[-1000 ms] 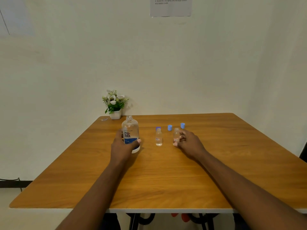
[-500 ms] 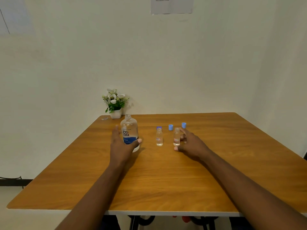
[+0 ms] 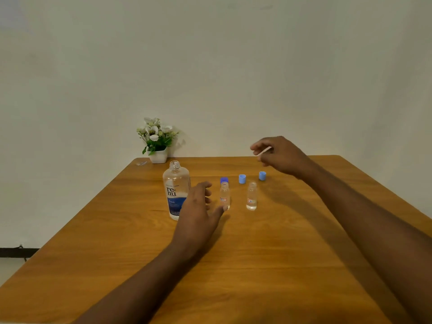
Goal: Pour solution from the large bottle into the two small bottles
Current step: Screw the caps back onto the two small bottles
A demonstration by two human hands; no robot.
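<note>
Large bottle point(image 3: 176, 192): stands upright and uncapped on the tabletop point(image 3: 257, 265), left of the two small ones, with clear liquid low inside.
Left small bottle point(image 3: 225, 195): upright, open-necked, holding some clear liquid.
Right small bottle point(image 3: 251, 196): upright, just beside the left small one, also uncapped.
Left hand point(image 3: 198, 206): hovers low between the large bottle and the left small bottle, fingers relaxed and spread, gripping nothing; the thumb tip lies near the left small bottle's base.
Right hand point(image 3: 282, 155): raised above the far side of the tabletop, fingers loosely curled and blurred, nothing plainly held.
Blue caps: a dark cap point(image 3: 224, 180) behind the left small bottle, two lighter caps point(image 3: 242, 178) point(image 3: 262, 175) further right.
Flower pot point(image 3: 157, 139): at the far edge, by the wall.
</note>
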